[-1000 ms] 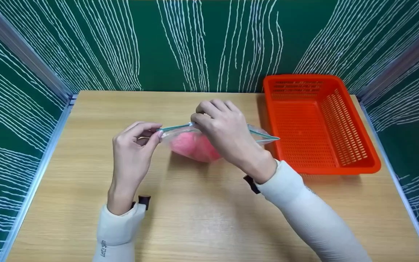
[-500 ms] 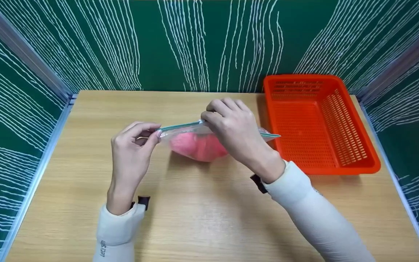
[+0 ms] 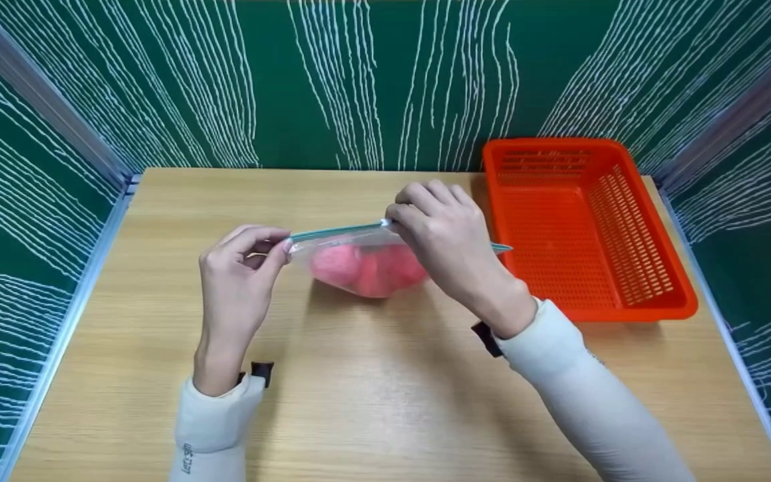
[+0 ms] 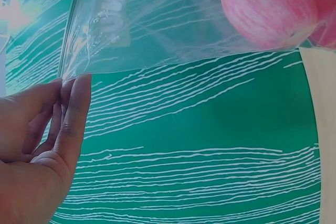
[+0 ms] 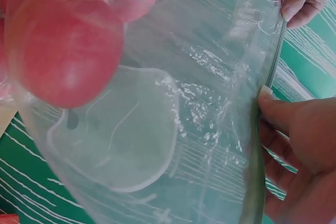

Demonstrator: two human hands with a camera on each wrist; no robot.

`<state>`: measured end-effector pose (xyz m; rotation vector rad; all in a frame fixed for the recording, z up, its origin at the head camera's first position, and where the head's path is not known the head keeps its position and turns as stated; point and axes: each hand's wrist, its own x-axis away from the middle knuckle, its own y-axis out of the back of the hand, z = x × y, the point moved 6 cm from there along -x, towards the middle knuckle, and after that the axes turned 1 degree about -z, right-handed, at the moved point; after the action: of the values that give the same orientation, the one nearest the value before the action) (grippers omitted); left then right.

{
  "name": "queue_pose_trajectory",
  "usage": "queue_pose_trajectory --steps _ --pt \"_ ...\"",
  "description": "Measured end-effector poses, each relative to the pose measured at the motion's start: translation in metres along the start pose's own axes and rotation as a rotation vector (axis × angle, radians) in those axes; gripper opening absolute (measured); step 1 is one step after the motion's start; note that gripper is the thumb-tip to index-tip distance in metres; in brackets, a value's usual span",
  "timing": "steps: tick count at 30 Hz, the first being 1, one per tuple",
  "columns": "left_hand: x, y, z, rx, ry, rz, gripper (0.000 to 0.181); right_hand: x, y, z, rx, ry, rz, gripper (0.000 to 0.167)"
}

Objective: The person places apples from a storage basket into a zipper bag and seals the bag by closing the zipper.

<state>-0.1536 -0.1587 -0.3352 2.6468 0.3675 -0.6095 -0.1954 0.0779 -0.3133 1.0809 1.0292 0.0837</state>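
A clear slider zip bag (image 3: 302, 254) with a green-edged zip hangs between my hands over the table. Several pink-red apples (image 5: 65, 51) sit in its lower part. My left hand (image 3: 238, 274) pinches the left end of the zip between thumb and fingertips. Partway along the zip, the thumb and fingers of my right hand (image 3: 449, 241) grip the white slider (image 3: 385, 223). To the slider's left the zip edges lie together in the head view. My right hand hides part of the zip, whose right end sticks out beyond it.
An orange-red plastic basket (image 3: 559, 234) with slotted walls stands at the right rear of the wooden table (image 3: 359, 402). Green panels (image 3: 278, 87) with white wavy lines rise behind and at both sides.
My right hand has slid rightward along the zip with the slider. The zip's right part, spread apart a second ago, now looks narrower. My left hand has barely moved.
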Motion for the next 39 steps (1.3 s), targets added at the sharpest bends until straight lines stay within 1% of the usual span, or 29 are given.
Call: queue_pose_trajectory --steps 8,18,23,28,32,36,39 --pt "0.0 0.003 0.002 0.007 0.004 -0.012 0.014 0.005 0.001 -0.008 -0.014 -0.024 -0.025 0.006" --pt "0.001 0.004 0.006 0.018 0.011 -0.031 0.013 0.014 0.004 -0.013 0.045 -0.029 -0.04 0.008" --pt "0.001 0.005 0.007 0.004 0.024 -0.035 0.013 0.018 0.006 -0.019 0.045 -0.04 -0.037 0.007" --pt "0.001 0.007 0.009 0.018 0.04 -0.041 0.014 0.021 0.009 -0.026 0.022 -0.05 -0.054 0.008" --pt "0.001 0.008 0.012 0.04 0.053 -0.049 0.014 0.023 0.009 -0.034 -0.03 -0.055 -0.073 0.008" --pt "0.0 0.01 0.016 0.04 0.063 -0.057 0.014 0.026 0.01 -0.041 -0.073 -0.055 -0.08 0.01" --pt "0.0 0.011 0.018 0.041 0.07 -0.059 0.015 0.029 0.012 -0.045 -0.084 -0.061 -0.087 0.011"
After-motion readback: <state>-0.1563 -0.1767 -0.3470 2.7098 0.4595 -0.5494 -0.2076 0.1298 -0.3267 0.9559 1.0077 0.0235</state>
